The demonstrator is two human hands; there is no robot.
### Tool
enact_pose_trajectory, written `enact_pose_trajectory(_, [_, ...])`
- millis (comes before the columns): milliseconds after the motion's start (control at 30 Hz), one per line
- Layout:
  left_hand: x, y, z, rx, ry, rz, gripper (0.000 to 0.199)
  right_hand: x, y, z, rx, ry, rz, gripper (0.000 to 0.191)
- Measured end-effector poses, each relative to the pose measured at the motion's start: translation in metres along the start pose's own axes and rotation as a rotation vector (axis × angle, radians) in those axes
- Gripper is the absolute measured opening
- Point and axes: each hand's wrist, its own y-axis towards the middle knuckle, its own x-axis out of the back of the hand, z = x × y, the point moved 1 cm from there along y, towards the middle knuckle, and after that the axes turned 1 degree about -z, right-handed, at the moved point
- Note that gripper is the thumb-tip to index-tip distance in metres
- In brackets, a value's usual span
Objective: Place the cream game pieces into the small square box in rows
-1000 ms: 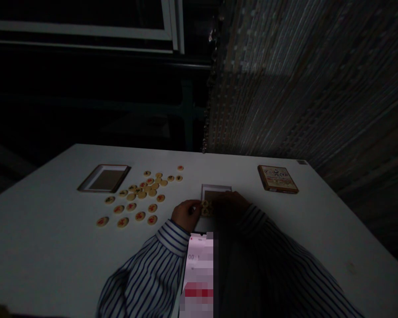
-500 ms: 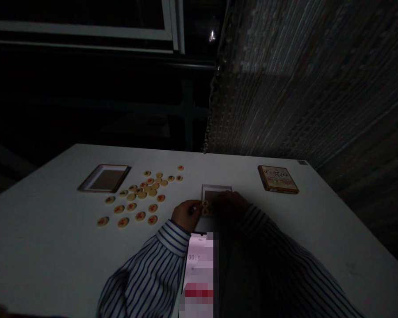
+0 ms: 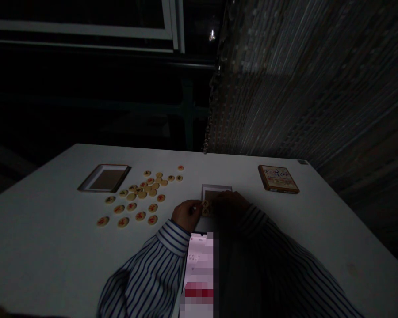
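Note:
A small open box (image 3: 216, 188) lies between my hands, with a few round wooden pieces (image 3: 205, 211) in its near left corner. My left hand (image 3: 186, 214) is at the box's left edge, thumb and forefinger curled close together; what they hold, if anything, is too small to tell. Over the right part of the box, my right hand (image 3: 230, 205) is in deep shadow and its fingertips cannot be made out. Several round pieces with red or black characters, some showing plain faces, are spread to the left, among them a red-marked piece (image 3: 123, 222).
An open tray (image 3: 121, 181) lies at the far left of the white table (image 3: 53, 247). At the right is a closed printed box (image 3: 279, 179). A lit phone (image 3: 199, 265) lies below my hands. A bead curtain (image 3: 258, 110) hangs behind the table.

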Motion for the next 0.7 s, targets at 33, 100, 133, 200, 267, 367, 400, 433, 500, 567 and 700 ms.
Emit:
enact_pose_trajectory(33, [0.0000,-0.0001,-0.0001,0.004,-0.002,0.001,0.021,-0.0003,0.0004,-0.0003,0.006,0.007,0.000,0.028])
enact_pose_trajectory(100, [-0.0001,-0.0001,-0.0005,0.008,-0.001,0.000,0.020,-0.0007,0.0014,-0.0009,0.011,0.014,0.009,0.029])
enact_pose_trajectory(133, [-0.0001,-0.0001,-0.0008,0.009,0.001,-0.001,0.020,-0.0007,0.0019,-0.0012,0.011,0.012,0.016,0.029])
enact_pose_trajectory(200, [-0.0003,0.0000,-0.0011,0.011,0.006,-0.003,0.020,-0.0008,0.0026,-0.0016,0.000,0.004,0.033,0.029])
enact_pose_trajectory(267, [-0.0007,0.0002,-0.0011,0.005,0.001,-0.002,0.020,-0.0010,0.0027,-0.0018,-0.012,0.004,0.047,0.029])
enact_pose_trajectory(367, [-0.0008,0.0002,-0.0007,0.000,0.003,-0.002,0.020,-0.0022,0.0023,-0.0019,-0.009,0.021,0.039,0.030])
enact_pose_trajectory(400, [-0.0006,0.0001,-0.0006,0.004,0.010,-0.008,0.020,-0.0028,0.0023,-0.0020,-0.003,0.024,0.033,0.030])
enact_pose_trajectory(433, [-0.0004,0.0000,-0.0005,0.008,0.017,-0.013,0.020,-0.0035,0.0023,-0.0021,0.002,0.024,0.027,0.030])
enact_pose_trajectory(500, [0.0000,-0.0003,-0.0004,0.004,0.024,-0.013,0.021,-0.0047,0.0027,-0.0023,0.007,0.024,0.020,0.030])
enact_pose_trajectory(567, [0.0002,-0.0004,-0.0002,-0.002,0.024,-0.006,0.021,-0.0054,0.0032,-0.0023,-0.005,0.020,0.016,0.030])
enact_pose_trajectory(700, [-0.0005,0.0001,0.0013,-0.005,0.010,-0.003,0.021,-0.0042,0.0027,-0.0017,-0.013,0.014,0.015,0.030])
